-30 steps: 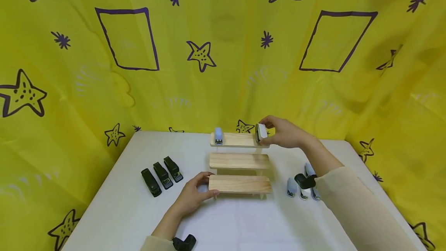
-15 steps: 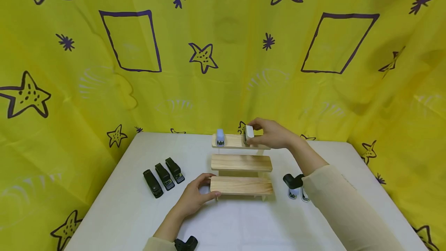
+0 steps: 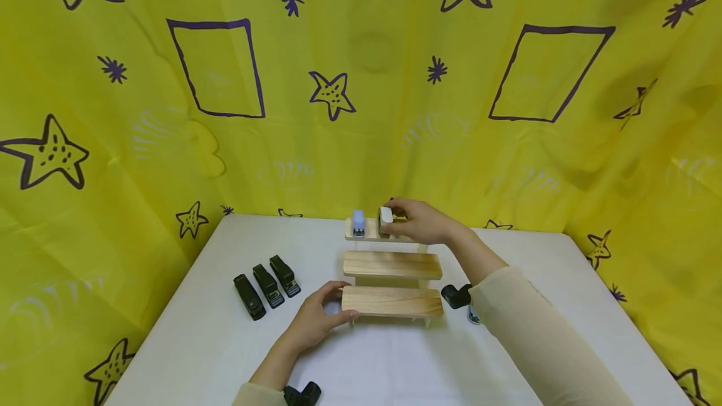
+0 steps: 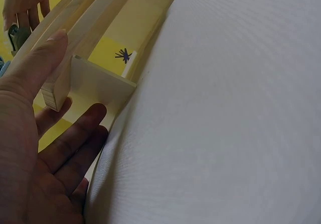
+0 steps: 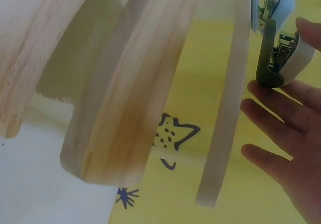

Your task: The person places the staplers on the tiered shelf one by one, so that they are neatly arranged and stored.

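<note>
A three-tier wooden stand (image 3: 392, 265) is on the white table. My left hand (image 3: 316, 319) holds the left end of its lowest tier; the left wrist view has the thumb on top of the board (image 4: 56, 91) and the fingers beneath and beside it. At the top tier, my right hand (image 3: 424, 223) pinches a small white stapler (image 3: 386, 219) with a dark green base, which stands upright. Just left of it on that tier is a light blue stapler (image 3: 358, 223). In the right wrist view, the white stapler (image 5: 301, 62) is close beside the blue one (image 5: 284, 7).
Three black staplers (image 3: 268, 286) lie in a slanted row on the table's left. On the right, a small stapler (image 3: 474, 315) is mostly hidden by my right sleeve and black wrist strap. A yellow patterned curtain (image 3: 372, 143) hangs behind the table (image 3: 395, 362).
My right hand has slid the white stapler leftward along the top tier, towards the blue one. The left hand keeps its hold on the stand. My right forearm now covers more of the right-hand staplers.
</note>
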{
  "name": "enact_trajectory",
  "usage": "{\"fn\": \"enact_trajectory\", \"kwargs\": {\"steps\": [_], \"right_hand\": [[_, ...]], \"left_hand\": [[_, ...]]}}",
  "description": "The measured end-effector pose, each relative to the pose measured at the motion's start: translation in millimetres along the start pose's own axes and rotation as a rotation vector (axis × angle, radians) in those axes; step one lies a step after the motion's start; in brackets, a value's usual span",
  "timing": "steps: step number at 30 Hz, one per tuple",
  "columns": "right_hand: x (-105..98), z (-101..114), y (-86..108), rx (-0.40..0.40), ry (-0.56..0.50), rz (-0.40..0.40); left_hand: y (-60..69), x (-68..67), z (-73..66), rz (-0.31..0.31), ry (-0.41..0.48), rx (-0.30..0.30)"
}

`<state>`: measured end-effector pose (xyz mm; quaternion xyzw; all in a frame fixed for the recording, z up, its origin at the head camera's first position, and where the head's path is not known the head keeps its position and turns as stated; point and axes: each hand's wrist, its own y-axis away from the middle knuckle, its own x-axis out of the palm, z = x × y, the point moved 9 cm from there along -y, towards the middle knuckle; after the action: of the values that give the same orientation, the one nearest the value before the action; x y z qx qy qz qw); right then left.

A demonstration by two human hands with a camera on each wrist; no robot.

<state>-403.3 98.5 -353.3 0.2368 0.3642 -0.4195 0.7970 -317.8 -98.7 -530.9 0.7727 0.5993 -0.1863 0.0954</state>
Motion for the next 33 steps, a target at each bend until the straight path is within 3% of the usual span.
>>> {"fn": "enact_trajectory", "kwargs": {"steps": [10, 17, 33], "right_hand": [[15, -6, -6.1, 0.018, -0.023, 0.001], [14, -9, -3.1, 0.027, -0.006, -0.008], [16, -2, -6.5, -0.004, -0.037, -0.040]], "left_hand": [[1.9, 4.4, 3.2, 0.015, -0.003, -0.015], [-0.7, 7.4, 1.9, 0.031, -0.009, -0.012], [0.7, 0.4, -0.4, -0.002, -0.013, -0.023]]}}
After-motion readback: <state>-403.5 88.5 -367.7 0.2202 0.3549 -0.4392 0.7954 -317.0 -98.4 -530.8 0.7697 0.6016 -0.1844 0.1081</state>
